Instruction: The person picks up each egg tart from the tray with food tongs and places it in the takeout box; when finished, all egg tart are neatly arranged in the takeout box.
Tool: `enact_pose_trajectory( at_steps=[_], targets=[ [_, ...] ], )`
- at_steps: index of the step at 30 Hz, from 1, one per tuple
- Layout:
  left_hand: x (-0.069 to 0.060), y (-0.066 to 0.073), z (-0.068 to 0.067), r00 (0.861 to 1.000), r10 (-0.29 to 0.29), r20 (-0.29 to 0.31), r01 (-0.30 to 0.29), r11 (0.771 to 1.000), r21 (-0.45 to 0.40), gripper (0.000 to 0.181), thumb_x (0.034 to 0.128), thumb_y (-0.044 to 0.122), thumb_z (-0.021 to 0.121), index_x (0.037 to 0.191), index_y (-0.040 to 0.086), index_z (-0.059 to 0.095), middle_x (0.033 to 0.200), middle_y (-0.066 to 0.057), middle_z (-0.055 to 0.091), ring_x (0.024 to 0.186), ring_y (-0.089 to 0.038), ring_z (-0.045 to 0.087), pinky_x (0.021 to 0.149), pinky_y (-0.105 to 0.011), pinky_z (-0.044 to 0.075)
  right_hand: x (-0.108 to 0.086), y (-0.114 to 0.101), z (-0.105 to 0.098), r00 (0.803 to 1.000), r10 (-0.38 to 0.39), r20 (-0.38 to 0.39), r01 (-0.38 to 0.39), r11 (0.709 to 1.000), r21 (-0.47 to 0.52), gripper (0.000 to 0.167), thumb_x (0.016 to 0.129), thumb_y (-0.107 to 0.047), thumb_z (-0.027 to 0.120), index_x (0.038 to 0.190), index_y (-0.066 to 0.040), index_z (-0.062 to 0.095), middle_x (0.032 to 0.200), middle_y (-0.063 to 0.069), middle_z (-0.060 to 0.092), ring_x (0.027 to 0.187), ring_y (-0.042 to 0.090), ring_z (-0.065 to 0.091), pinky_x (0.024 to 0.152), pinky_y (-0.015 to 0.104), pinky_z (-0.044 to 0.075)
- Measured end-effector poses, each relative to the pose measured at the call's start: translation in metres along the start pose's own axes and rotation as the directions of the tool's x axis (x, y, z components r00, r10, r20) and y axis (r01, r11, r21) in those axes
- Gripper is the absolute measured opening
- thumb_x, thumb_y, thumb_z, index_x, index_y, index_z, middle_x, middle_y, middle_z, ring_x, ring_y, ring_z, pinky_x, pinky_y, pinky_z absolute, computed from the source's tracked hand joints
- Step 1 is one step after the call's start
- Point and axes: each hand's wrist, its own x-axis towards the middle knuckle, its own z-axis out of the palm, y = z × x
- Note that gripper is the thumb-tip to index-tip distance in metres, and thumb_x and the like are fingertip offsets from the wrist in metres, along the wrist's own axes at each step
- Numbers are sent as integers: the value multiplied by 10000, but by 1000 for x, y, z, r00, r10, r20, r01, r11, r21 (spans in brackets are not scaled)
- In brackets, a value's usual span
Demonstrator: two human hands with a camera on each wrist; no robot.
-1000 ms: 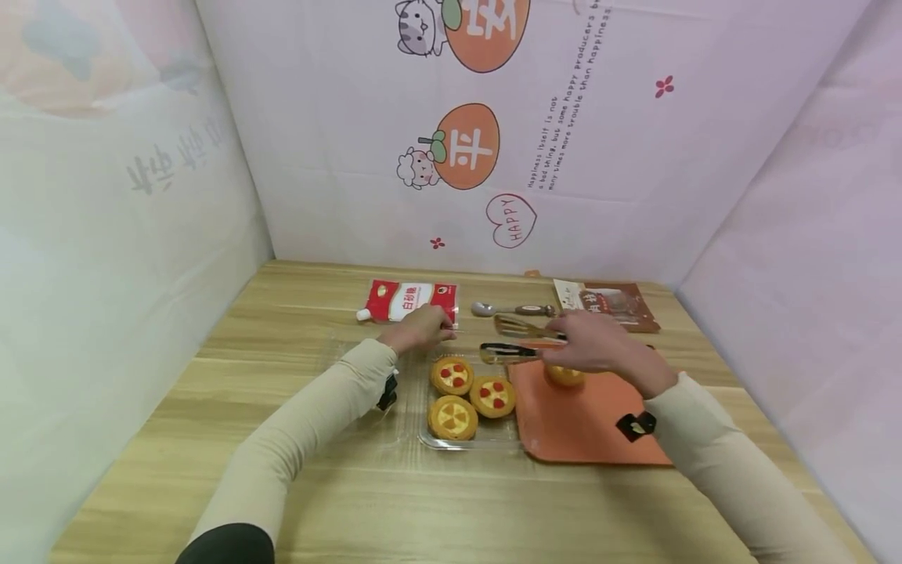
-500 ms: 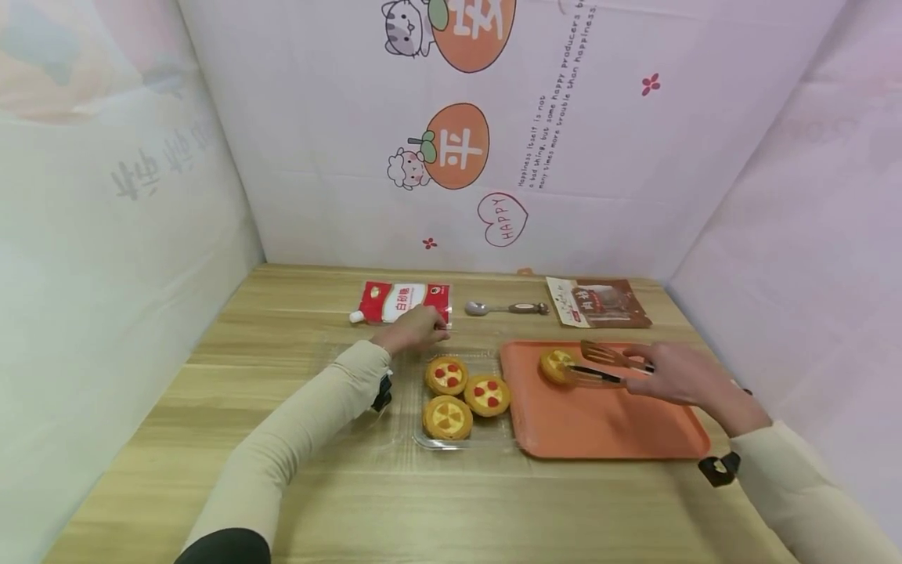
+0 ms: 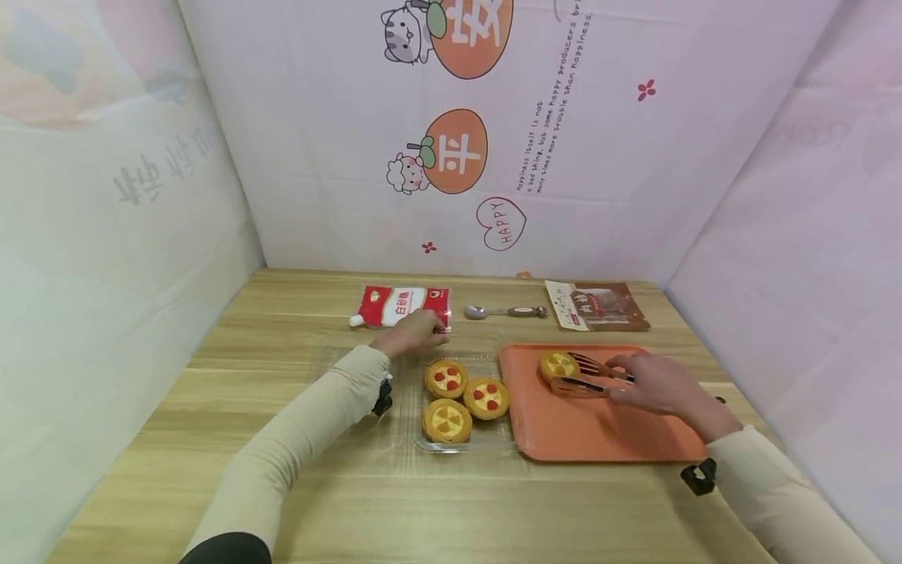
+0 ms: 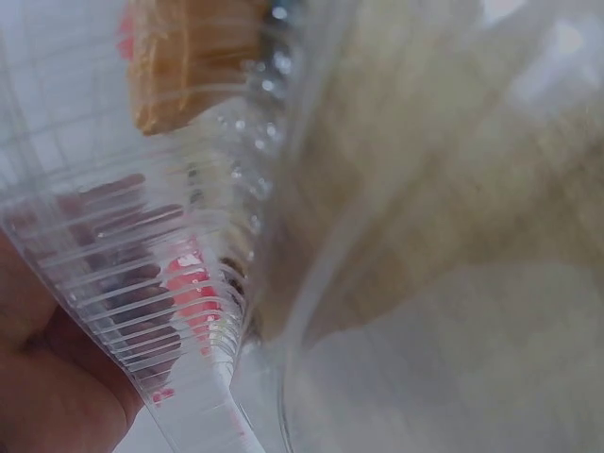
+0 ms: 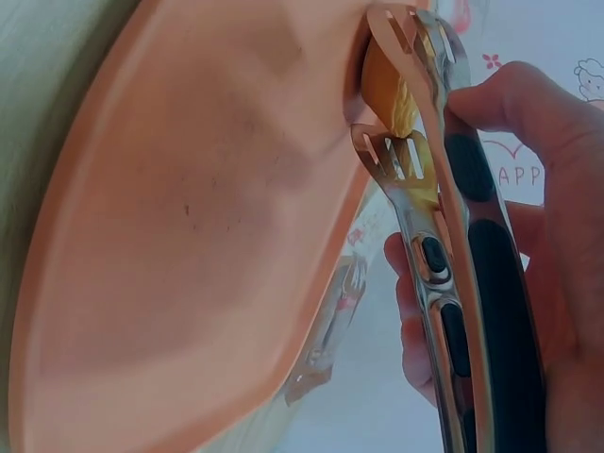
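My right hand [image 3: 657, 382] holds tongs [image 5: 505, 321] astride the tart [image 3: 558, 365], my left hand [image 3: 411, 334] the box [image 3: 451, 448]; probably light, crumbly: best squeezed gently by its sides.

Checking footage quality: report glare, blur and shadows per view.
Head: fairly even light, faint shadow beside the right sleeve; left wrist: white glare and blur across the clear box; right wrist: soft shadows on the tray, shine on the tongs.

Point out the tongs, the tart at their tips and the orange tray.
Tongs [image 5: 498, 283], right wrist view: black handle pad.
Tart [image 3: 557, 365], head view: middle of its yellow filling.
Orange tray [image 3: 599, 431], head view: bare surface near the front edge.
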Motion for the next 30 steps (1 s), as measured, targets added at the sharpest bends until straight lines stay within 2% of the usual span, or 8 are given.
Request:
enact_pose_trajectory(
  at_steps=[9,17,23,28,30],
  targets=[
    [0,0,-1,1000,5,-17,-5,1000,-7,169,953,185,652,913,61,759,765,-32,682,635,-121,527,615,-252,433,2,1,0,999,-16,-29,15,999,-40,471,847,-370,718,1194,-56,660,1027,137,690,800,254,650,633,459,504],
    [-1,-1,3,1000,-5,-9,5,1000,-2,173,957,204,648,949,75,762,804,-22,698,662,-122,554,637,-252,451,-2,3,1,999,-18,-49,18,1000,-16,471,855,-361,715,1207,-55,648,1055,124,686,816,249,646,645,454,504],
    [0,-4,6,1000,1,-15,-1,1000,6,172,955,221,653,954,92,766,817,-7,705,671,-115,569,644,-250,461,-1,-6,-22,995,-65,-82,68,997,33,444,896,-341,683,1224,-45,640,1085,115,694,840,253,660,655,438,511],
    [0,-4,4,1000,-6,-19,5,1000,-12,167,953,205,654,967,79,763,822,-7,703,671,-120,569,642,-255,460,9,-31,-50,983,-148,-113,141,988,-66,477,887,-344,702,1249,-40,636,1135,142,684,849,288,671,667,457,520],
    [0,-3,3,1000,-2,-16,2,1000,-18,165,952,191,654,970,67,761,831,-23,707,674,-125,565,645,-261,459,15,-45,-59,978,-172,-121,158,980,-118,472,861,-346,730,1218,-48,649,1096,129,692,799,259,667,615,429,512]
  ],
)
